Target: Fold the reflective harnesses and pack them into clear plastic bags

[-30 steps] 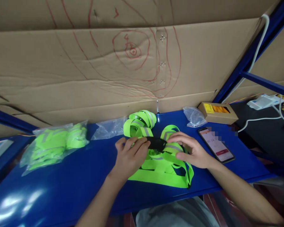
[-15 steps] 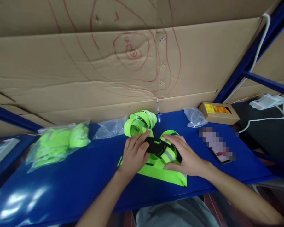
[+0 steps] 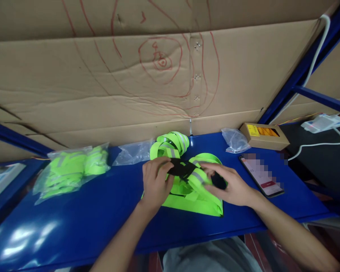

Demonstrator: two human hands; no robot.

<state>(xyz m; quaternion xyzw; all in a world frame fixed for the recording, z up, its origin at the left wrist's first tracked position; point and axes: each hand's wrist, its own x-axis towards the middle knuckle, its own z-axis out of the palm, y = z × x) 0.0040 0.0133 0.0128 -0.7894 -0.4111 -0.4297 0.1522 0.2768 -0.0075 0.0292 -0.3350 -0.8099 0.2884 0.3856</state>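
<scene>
A neon green reflective strap vest [image 3: 193,202] lies folded on the blue shelf [image 3: 102,219] in front of me. My left hand [image 3: 155,183] pinches a black strap piece [image 3: 180,169] on top of the vest. My right hand [image 3: 229,183] presses down on the green straps at the vest's right side, fingers curled over a grey reflective band. A second bundle of green straps [image 3: 170,145] sits just behind the vest.
A plastic bag of green vests [image 3: 70,170] lies at the left, an empty clear bag [image 3: 133,152] beside it. At the right are a crumpled bag [image 3: 234,139], a small cardboard box [image 3: 264,136], a phone [image 3: 262,174] and white cables [image 3: 314,143]. Cardboard [image 3: 158,75] walls the back.
Both hands have kept working the vest: the black strap piece shifted slightly left and up, the right hand moved right over the straps, and the vest looks more compactly folded.
</scene>
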